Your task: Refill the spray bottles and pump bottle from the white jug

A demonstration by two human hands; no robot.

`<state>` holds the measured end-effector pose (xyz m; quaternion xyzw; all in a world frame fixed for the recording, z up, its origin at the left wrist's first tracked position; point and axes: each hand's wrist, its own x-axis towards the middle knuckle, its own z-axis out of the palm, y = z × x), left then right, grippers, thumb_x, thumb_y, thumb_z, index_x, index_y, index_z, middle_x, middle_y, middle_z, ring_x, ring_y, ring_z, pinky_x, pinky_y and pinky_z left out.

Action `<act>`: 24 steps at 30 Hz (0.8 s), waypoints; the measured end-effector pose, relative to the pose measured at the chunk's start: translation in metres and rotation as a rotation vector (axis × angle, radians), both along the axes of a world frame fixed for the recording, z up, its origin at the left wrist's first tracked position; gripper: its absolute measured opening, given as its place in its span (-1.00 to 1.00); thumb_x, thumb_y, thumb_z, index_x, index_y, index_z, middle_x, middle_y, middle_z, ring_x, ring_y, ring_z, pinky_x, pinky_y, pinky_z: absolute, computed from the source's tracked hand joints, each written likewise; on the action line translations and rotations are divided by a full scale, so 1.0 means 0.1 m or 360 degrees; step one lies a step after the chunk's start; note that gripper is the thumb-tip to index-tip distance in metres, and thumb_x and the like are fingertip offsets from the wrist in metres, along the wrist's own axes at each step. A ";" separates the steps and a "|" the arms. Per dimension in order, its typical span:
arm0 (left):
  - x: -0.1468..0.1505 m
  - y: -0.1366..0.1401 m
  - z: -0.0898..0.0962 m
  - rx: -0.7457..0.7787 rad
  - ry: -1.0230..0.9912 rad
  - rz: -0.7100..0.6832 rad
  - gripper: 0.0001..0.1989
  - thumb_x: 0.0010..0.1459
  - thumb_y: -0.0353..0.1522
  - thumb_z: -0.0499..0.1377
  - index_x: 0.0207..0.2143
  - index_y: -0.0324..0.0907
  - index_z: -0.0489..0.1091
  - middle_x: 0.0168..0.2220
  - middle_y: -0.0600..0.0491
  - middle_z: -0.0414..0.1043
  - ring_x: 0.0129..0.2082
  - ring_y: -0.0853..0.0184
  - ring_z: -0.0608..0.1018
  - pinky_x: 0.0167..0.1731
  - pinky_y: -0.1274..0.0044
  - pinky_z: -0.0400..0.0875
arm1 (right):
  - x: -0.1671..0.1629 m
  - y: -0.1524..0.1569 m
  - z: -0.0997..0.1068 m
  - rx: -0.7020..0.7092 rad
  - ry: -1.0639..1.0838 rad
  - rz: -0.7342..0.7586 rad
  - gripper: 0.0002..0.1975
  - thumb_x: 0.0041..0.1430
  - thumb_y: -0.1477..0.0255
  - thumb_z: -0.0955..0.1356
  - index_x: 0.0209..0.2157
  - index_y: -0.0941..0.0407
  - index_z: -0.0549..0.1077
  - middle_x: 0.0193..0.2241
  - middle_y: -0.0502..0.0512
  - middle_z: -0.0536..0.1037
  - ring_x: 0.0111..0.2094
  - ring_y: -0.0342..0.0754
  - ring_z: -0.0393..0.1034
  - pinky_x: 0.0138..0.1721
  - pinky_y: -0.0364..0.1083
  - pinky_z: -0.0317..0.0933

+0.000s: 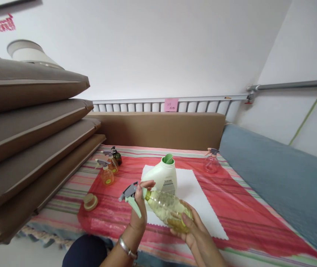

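Observation:
A clear yellowish spray bottle [165,204] lies tilted between my two hands, above a white cloth [200,200]. My left hand [140,205] grips its neck and collar, just behind the grey and pale green trigger head [130,194]. The fingers of my right hand [192,230] wrap round the bottle's lower body. Some yellow liquid seems to sit at the base. Right behind the bottle stands a white detergent jug [166,172], its mouth uncapped and a green spout showing inside. A pale round cap [90,202] rests on the red sheet to the left.
Several spray bottles, one an orange bottle [107,176], stand at the left, and a pink spray bottle [211,163] at the back right. Stacked brown cushions [36,122] rise on the left. A brown padded board [155,129] closes the back; a blue-grey pad [275,163] lines the right.

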<state>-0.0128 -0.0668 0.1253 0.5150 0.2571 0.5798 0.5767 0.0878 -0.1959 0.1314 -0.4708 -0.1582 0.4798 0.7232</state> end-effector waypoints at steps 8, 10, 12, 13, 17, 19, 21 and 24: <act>-0.05 -0.05 0.10 0.0155 0.0065 0.0002 -0.51 0.18 -0.13 -0.16 -0.35 -0.23 0.45 -0.28 -0.07 0.48 -0.19 0.20 0.46 -0.12 0.39 0.31 | -0.02 -0.01 0.06 -0.0056 -0.0095 -0.0076 -0.24 -0.30 0.11 0.49 -0.03 -0.01 0.20 -0.32 0.07 0.49 -0.39 0.08 0.48 -0.41 0.00 0.30; -0.07 -0.06 0.12 0.0158 0.0075 -0.0049 -0.54 0.17 -0.14 -0.14 -0.37 -0.21 0.45 -0.30 -0.06 0.47 -0.21 0.21 0.47 -0.13 0.39 0.32 | -0.03 -0.03 0.11 -0.0118 -0.0156 -0.0077 -0.21 -0.31 0.10 0.49 -0.01 0.00 0.20 -0.31 0.08 0.49 -0.41 0.07 0.48 -0.47 -0.03 0.31; -0.08 -0.08 0.15 0.0122 0.0026 -0.0100 -0.56 0.15 -0.15 -0.13 -0.42 -0.20 0.44 -0.35 -0.06 0.47 -0.24 0.21 0.48 -0.15 0.39 0.33 | -0.04 -0.04 0.14 -0.0183 -0.0213 -0.0054 -0.19 -0.31 0.08 0.48 0.00 0.01 0.19 -0.31 0.09 0.50 -0.42 0.07 0.48 -0.54 -0.07 0.30; -0.08 -0.09 0.17 0.0101 -0.0016 -0.0126 -0.56 0.15 -0.15 -0.13 -0.46 -0.20 0.44 -0.38 -0.06 0.48 -0.26 0.21 0.48 -0.15 0.38 0.34 | -0.04 -0.04 0.15 -0.0216 -0.0231 -0.0018 -0.20 -0.28 0.05 0.46 0.01 0.02 0.18 -0.33 0.09 0.51 -0.43 0.07 0.48 -0.58 -0.09 0.29; -0.10 -0.20 0.27 -0.0010 -0.0167 -0.0290 -0.61 0.12 -0.16 -0.08 -0.55 -0.19 0.36 -0.49 -0.03 0.46 -0.33 0.21 0.51 -0.15 0.33 0.35 | -0.08 -0.05 0.08 -0.0386 -0.0119 0.0323 -0.19 -0.12 -0.12 0.28 0.05 0.12 0.12 -0.51 0.09 0.51 -0.64 -0.03 0.43 -0.72 -0.18 0.19; -0.11 -0.24 0.31 -0.0117 -0.0215 -0.0386 -0.64 0.11 -0.14 -0.05 -0.56 -0.18 0.31 -0.52 0.00 0.44 -0.38 0.21 0.52 -0.19 0.31 0.38 | -0.11 -0.06 0.02 -0.0417 0.0036 0.0529 -0.15 -0.08 -0.18 0.17 0.08 0.16 0.10 -0.54 0.11 0.51 -0.73 -0.09 0.37 -0.76 -0.20 0.14; -0.13 -0.25 0.33 -0.0200 -0.0255 -0.0413 -0.63 0.09 -0.10 -0.03 -0.57 -0.17 0.26 -0.56 0.02 0.40 -0.42 0.21 0.52 -0.22 0.29 0.39 | -0.15 -0.08 -0.02 -0.0291 0.0154 0.0659 -0.13 -0.08 -0.18 0.18 0.12 0.12 0.04 -0.48 0.13 0.54 -0.71 -0.12 0.38 -0.75 -0.22 0.16; -0.15 -0.21 0.33 -0.0241 -0.0357 -0.0334 -0.63 0.08 -0.08 -0.01 -0.57 -0.17 0.24 -0.59 0.05 0.38 -0.45 0.23 0.52 -0.22 0.28 0.39 | -0.20 -0.11 -0.04 -0.0002 0.0173 0.0675 0.02 -0.21 0.04 0.44 0.18 -0.05 -0.20 -0.27 0.14 0.55 -0.55 -0.08 0.47 -0.65 -0.21 0.25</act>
